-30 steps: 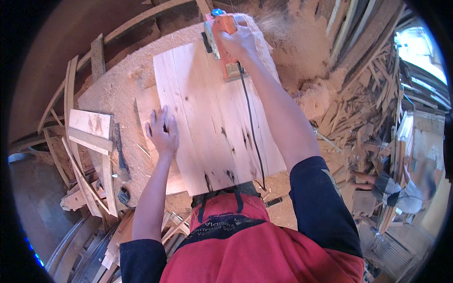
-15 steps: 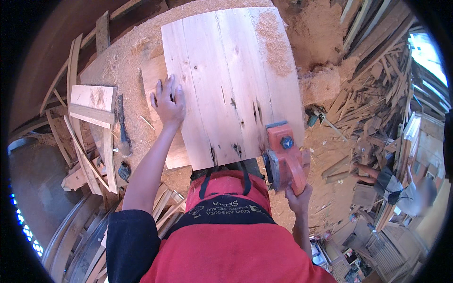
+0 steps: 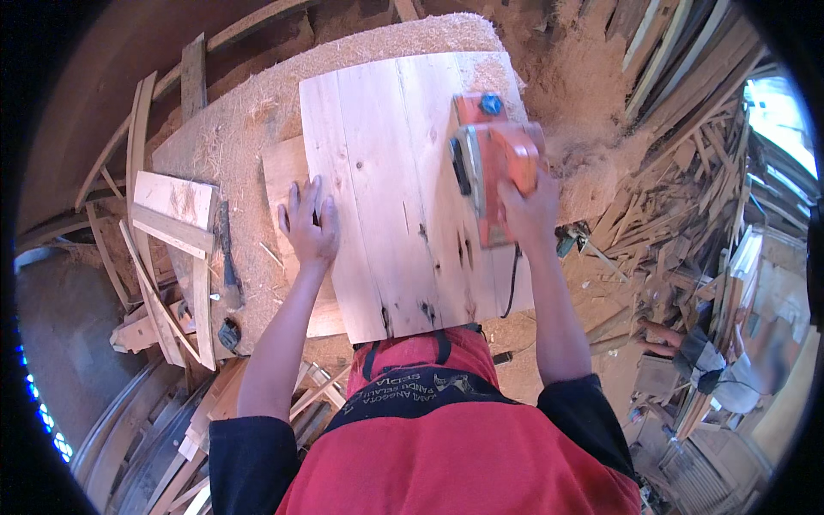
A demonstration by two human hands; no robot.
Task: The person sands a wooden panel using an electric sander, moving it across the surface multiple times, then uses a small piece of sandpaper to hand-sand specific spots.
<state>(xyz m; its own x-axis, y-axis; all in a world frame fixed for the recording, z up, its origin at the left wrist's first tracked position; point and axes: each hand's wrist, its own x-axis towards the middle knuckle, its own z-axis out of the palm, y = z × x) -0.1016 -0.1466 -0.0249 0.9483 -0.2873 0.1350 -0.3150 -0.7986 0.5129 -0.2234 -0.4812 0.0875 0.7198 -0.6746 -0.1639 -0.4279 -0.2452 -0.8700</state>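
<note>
A wide panel of joined pale boards [image 3: 386,197] lies in front of me, with cracks and dark knots toward its near side. On its right part, toward the far end, rests an orange electric hand planer [image 3: 493,172] with a blue front knob. My right hand [image 3: 530,206] is wrapped round the planer's rear handle. A dark cord hangs from the tool's back over the panel's near right. My left hand [image 3: 310,225] lies spread at the panel's left edge, fingers apart, holding nothing. Shavings [image 3: 491,70] cover the panel's far right corner.
The panel sits on a larger shaving-strewn worktop [image 3: 202,142]. To the left lie a chisel-like tool [image 3: 229,257], a small dark object [image 3: 229,333] and wood offcuts [image 3: 176,197]. Scrap wood [image 3: 687,197] is heaped at right, where another person [image 3: 717,365] is at the far side.
My right hand has pushed the planer away from me, from the panel's near right edge to its far right part. My left hand stays at the left edge.
</note>
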